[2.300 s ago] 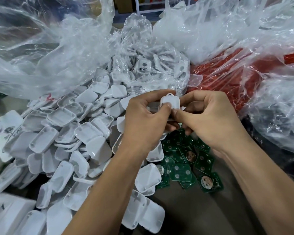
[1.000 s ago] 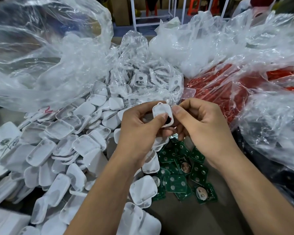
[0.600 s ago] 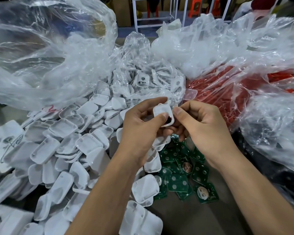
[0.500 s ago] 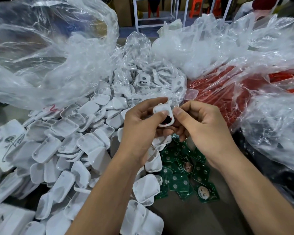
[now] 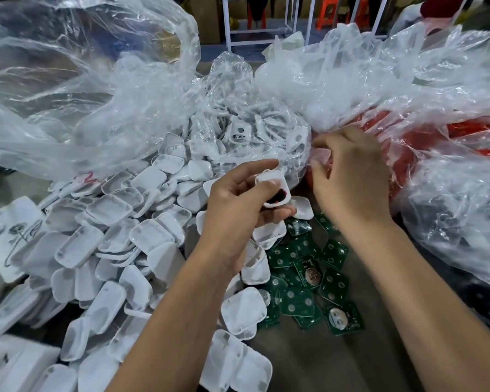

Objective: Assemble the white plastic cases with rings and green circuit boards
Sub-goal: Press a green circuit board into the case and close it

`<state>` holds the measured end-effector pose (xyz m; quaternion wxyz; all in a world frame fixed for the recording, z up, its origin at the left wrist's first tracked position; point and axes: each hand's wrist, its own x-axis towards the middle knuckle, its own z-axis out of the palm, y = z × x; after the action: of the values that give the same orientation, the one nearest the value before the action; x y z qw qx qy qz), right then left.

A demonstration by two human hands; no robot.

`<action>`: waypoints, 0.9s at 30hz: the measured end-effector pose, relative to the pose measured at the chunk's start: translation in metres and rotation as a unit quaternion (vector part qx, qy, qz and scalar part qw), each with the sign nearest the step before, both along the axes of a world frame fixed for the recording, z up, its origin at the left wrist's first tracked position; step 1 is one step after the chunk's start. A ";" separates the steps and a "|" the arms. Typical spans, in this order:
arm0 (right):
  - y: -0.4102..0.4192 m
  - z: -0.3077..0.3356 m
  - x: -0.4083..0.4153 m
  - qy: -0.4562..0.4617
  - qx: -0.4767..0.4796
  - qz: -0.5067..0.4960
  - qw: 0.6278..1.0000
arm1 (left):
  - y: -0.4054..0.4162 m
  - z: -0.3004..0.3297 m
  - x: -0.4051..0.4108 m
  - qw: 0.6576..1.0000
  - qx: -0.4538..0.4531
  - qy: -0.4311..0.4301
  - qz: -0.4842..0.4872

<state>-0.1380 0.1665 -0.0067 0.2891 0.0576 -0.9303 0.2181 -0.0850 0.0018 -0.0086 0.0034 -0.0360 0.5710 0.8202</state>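
Mid-frame, we see the left hand (image 5: 238,210) pinching a white case (image 5: 272,190); right of it, the right hand (image 5: 351,176) reaches, fingers curled, into the red-filled bag (image 5: 425,142); its grasp we cannot tell.

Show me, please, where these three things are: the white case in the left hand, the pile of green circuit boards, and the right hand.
white case (image 5: 272,188), head view, on its upper white shell.
green circuit boards (image 5: 297,302), head view, on one board's face.
right hand (image 5: 351,176), head view, on its back.
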 end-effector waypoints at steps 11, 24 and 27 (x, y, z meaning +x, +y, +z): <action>0.018 0.013 0.003 0.010 -0.098 0.011 0.995 | -0.002 -0.005 0.001 0.990 -0.124 0.053 0.037; 0.005 0.013 0.050 -0.210 -0.654 0.200 0.699 | 0.000 0.003 0.005 0.957 -0.266 0.101 0.066; 0.007 0.012 0.049 -0.220 -0.648 0.205 0.699 | -0.002 0.003 0.004 0.947 -0.295 0.105 0.073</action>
<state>-0.0892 0.1734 0.0053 -0.0102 -0.0048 -0.5612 0.8276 -0.0811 0.0001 -0.0060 -0.1269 0.0092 0.7802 0.6124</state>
